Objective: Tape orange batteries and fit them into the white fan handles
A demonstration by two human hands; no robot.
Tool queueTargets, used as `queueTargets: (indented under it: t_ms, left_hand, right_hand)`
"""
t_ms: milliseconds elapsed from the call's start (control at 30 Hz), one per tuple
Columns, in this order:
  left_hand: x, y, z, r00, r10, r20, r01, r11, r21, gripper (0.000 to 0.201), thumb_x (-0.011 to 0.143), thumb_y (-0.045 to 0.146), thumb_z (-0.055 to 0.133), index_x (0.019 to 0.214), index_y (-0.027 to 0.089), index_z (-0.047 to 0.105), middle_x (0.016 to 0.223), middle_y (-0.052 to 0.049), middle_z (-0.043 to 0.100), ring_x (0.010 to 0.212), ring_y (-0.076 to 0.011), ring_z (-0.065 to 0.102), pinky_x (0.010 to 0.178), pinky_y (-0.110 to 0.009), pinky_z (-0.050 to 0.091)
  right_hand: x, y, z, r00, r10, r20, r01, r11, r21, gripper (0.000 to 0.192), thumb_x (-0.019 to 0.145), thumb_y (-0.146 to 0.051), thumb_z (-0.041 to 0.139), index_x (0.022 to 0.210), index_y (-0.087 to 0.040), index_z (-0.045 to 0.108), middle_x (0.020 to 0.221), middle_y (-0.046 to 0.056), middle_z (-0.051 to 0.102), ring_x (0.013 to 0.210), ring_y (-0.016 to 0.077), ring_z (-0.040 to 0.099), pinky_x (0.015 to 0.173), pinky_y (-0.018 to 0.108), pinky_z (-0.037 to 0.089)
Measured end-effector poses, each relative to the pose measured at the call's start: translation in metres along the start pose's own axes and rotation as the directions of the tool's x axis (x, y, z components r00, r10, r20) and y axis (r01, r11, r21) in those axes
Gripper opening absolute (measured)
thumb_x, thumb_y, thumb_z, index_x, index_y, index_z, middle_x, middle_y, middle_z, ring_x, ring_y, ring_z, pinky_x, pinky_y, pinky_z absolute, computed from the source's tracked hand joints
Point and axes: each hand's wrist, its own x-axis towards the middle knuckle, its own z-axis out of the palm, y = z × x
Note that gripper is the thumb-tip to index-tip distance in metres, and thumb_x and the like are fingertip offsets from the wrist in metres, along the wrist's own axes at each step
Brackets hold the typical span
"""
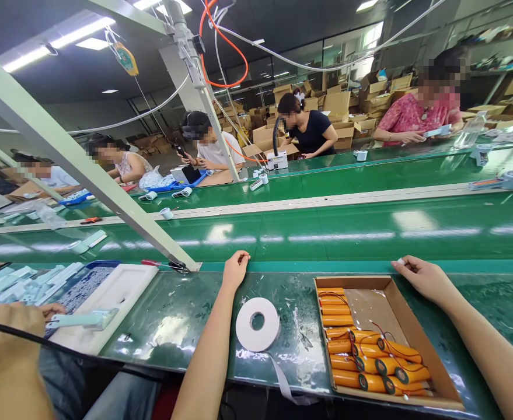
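Observation:
My left hand (237, 268) rests at the edge of the green conveyor, its fingers curled closed; whatever may be inside them is hidden. Farther right, my right hand (415, 274) pinches a small white piece (399, 262) between thumb and fingers, just beyond the box's far right corner. Between my forearms lies a roll of white tape (246, 326), flat on the bench, its loose end (282, 379) hanging over the front edge. Beside it, an open cardboard box (370, 282) holds several orange cylindrical battery packs (344, 363) with thin dark and red wires.
A green conveyor (309, 230) runs across in front. To the left, a co-worker's hand (52, 311) is at a pale blue part (79, 319) over a white tray (125, 291). A slanted metal post (120, 204) meets the bench near a red-handled screwdriver (151, 263). Several people sit opposite.

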Motion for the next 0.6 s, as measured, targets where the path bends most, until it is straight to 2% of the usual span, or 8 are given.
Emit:
queueTargets:
  t_ms: [367,600]
  left_hand:
    - [0.0021,-0.0045,0.0019,1.000,0.002,0.005,-0.002,1.000,-0.010,0.024,0.087,0.041,0.057,0.100,0.024,0.068,0.099,-0.005,0.075,0.091,-0.0227,0.069,0.087,-0.035,0.053]
    - [0.0005,-0.0019,-0.0003,1.000,0.026,0.015,-0.026,0.999,0.026,0.020,0.085,0.037,0.056,0.089,0.024,0.070,0.093,-0.002,0.074,0.083,-0.0206,0.066,0.082,-0.034,0.051]
  right_hand:
    - [0.0046,0.0094,0.0030,0.999,-0.041,-0.009,0.040,0.999,-0.012,0.063,0.084,-0.083,0.050,0.085,-0.021,0.063,0.073,0.002,0.063,0.067,0.0195,0.056,0.065,0.028,0.040]
    - [0.0043,0.0081,0.0027,0.999,-0.045,-0.021,0.045,0.999,-0.013,0.063,0.084,-0.083,0.051,0.085,-0.021,0.064,0.073,0.002,0.063,0.067,0.0188,0.056,0.065,0.028,0.040]
